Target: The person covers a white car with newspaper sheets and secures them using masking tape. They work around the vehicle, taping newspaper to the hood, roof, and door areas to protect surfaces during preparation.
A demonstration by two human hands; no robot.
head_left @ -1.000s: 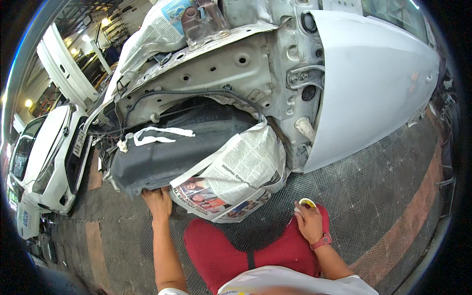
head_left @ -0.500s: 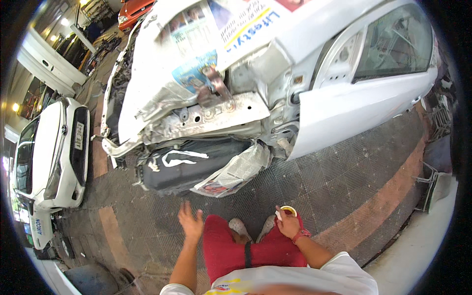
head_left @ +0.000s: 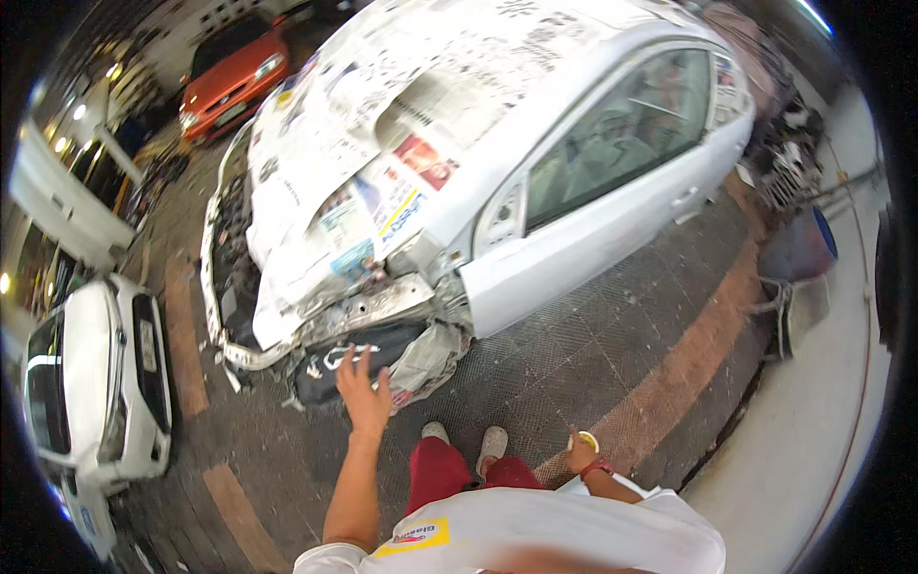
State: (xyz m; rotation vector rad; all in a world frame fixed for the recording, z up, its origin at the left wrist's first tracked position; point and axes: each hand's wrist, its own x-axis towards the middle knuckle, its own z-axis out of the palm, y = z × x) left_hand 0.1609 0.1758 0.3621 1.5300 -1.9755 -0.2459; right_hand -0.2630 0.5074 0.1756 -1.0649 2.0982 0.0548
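Note:
My left hand (head_left: pixel 364 394) is open, fingers spread, raised in front of the black-covered front wheel (head_left: pixel 330 375) of a pale car (head_left: pixel 564 273). I cannot tell whether it touches anything. Crumpled newspaper (head_left: pixel 432 359) wraps the wheel's right side. Low on my right, my right hand (head_left: pixel 579 453) is closed on a small yellow ring that looks like a roll of tape (head_left: pixel 591 442). Newspaper sheets (head_left: pixel 449 115) lie over the car's hood and windshield. The front fender is off, leaving bare metal (head_left: pixel 378 304) above the wheel.
A white car (head_left: pixel 91 373) stands at the left, and a red car (head_left: pixel 234 77) at the far left. Along the right wall are a blue drum (head_left: pixel 801 247), a chair (head_left: pixel 789 316) and piled parts (head_left: pixel 794 158). The dark tiled floor (head_left: pixel 564 368) has reddish bands.
My view has lifted and widened, showing more of the car. My left hand has risen toward the wheel, and my right hand has swung outward with the roll of tape.

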